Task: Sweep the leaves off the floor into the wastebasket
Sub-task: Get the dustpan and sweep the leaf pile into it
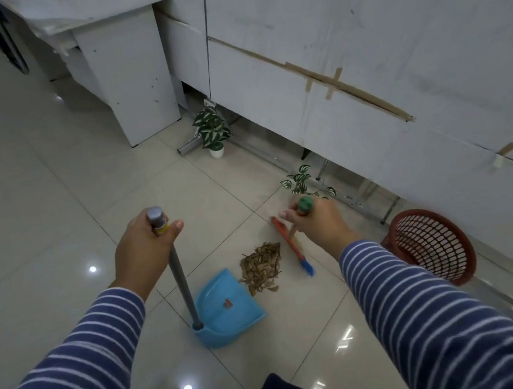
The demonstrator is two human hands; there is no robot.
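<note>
- The leaves (262,267) lie in a dry brown pile on the floor (52,206), between the open lip of the dustpan (232,310) and the head of the broom (290,245), just beside both.
- They look light, brittle and loose, so a low, gentle stroke should suit; a hard flick could scatter them.
- The left hand (143,253) has its fingers (176,226) clenched round the top of the dustpan's pole.
- The right hand (313,222) grasps the broom's green-capped end.
- The wastebasket (433,245) lies tipped by the wall, well apart on the right.
</note>
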